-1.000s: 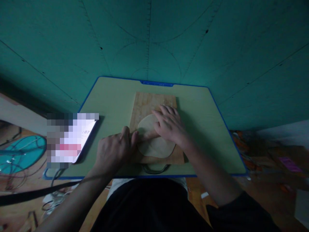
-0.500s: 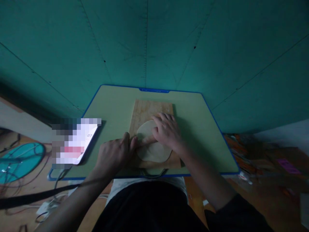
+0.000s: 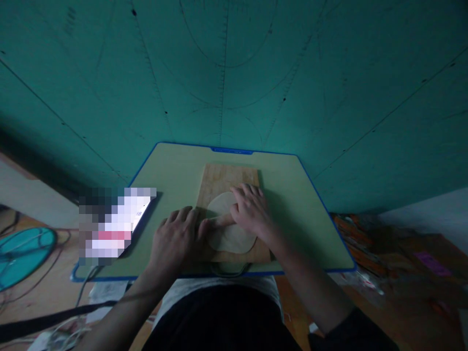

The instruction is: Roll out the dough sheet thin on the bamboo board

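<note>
A thin wooden rolling pin [image 3: 224, 221] lies across a flat, rounded sheet of dough [image 3: 233, 240]. The dough rests on a wooden cutting board [image 3: 231, 176], whose metal handle faces me. My left hand [image 3: 175, 236] presses on the pin's left end at the board's left edge, thumb along the pin and fingers lying forward. Over the right end, my right hand [image 3: 251, 207] is curled and covers that end and part of the dough. Only a short middle stretch of the pin shows between my hands.
Under the board is a pale green tabletop [image 3: 292, 195] with a blue rim, against a green wall [image 3: 234, 73]. A lit phone [image 3: 120, 224], partly blurred, stands at the left with a cable. A teal round object [image 3: 25, 253] and cables lie on the floor; boxes [image 3: 420, 263] sit at right.
My left hand's fingers have loosened from a closed grip and now lie further forward. The pin stays across the dough's middle. The whole scene sits slightly lower as my head tilted.
</note>
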